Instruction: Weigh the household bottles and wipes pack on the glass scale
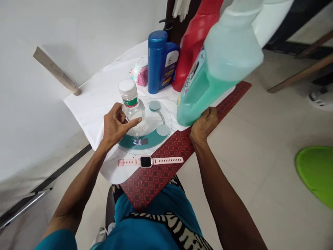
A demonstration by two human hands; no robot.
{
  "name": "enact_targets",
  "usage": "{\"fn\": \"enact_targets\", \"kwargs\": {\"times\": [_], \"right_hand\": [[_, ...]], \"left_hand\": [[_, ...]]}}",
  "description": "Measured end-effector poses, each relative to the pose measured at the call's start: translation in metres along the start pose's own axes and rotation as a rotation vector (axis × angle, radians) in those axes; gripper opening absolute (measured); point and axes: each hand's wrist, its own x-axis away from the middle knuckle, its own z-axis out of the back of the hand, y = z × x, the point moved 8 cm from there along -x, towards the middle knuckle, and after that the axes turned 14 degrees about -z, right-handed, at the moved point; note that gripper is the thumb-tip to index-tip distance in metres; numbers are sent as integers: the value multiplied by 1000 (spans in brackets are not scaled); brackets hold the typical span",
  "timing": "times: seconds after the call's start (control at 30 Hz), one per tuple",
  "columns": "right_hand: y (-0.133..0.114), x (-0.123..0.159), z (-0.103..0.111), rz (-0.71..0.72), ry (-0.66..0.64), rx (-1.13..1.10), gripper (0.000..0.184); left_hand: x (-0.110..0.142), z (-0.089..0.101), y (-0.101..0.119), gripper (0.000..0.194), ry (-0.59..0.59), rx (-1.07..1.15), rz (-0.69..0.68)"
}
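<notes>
A clear jar [137, 116] with a white screw cap and a green label stands on a round glass scale [166, 104], whose display shows lit digits. My left hand [116, 124] is around the lower part of the jar, thumb across its front and fingers curled at its left side. My right hand [204, 123] is at the table's edge, fingers curled beside the base of a large bottle of green liquid [205, 93]. What those fingers grip is hidden. A pink-strapped smartwatch [146, 161] lies flat in front of the scale.
Behind the scale stand a blue bottle [155, 62], a dark blue bottle [170, 64], a red jug [191, 41] and a small pink packet [142, 76]. A beige tube [56, 69] leans by the wall. A green stool [316, 173] is at right.
</notes>
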Motion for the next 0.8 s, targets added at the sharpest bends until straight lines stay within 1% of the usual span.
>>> {"fn": "enact_targets", "kwargs": {"times": [0.1, 0.2, 0.23, 0.27, 0.3, 0.37, 0.4, 0.43, 0.47, 0.53, 0.6, 0.63, 0.7, 0.8], "right_hand": [[0, 0, 0, 19, -11, -49, 21], [2, -2, -1, 31, -9, -99, 20], [3, -3, -2, 36, -10, -110, 20], [3, -3, -3, 43, -9, -119, 20], [3, -4, -3, 53, -10, -127, 20], [4, -5, -4, 72, -14, -140, 19], [5, -5, -5, 78, -13, -143, 19], [5, -5, -5, 81, -10, -145, 19], [6, -6, -5, 84, -6, -146, 20], [7, -6, -6, 86, 5, -144, 20], [7, -7, -7, 87, 13, -141, 19], [7, -8, -7, 88, 17, -138, 19], [8, -9, -8, 90, 21, -134, 17], [8, -9, -8, 92, 13, -128, 16]], "left_hand": [[1, -7, 3, 52, -30, 11, 20], [0, -4, 10, 52, -80, -99, 18], [0, -1, 12, 55, -108, -153, 21], [0, 2, 14, 63, -129, -205, 27], [0, 6, 15, 76, -139, -248, 34], [0, 14, 16, 101, -126, -294, 38], [0, 16, 18, 107, -114, -298, 21], [-1, 16, 21, 107, -110, -291, -6], [-3, 14, 23, 102, -116, -276, -37], [-5, 6, 26, 83, -148, -223, -63], [-7, -3, 26, 65, -164, -161, -28], [-9, -6, 27, 60, -158, -135, -3], [-14, -12, 32, 59, -126, -87, 28], [-31, -27, 45, 64, -84, 11, 15]]}}
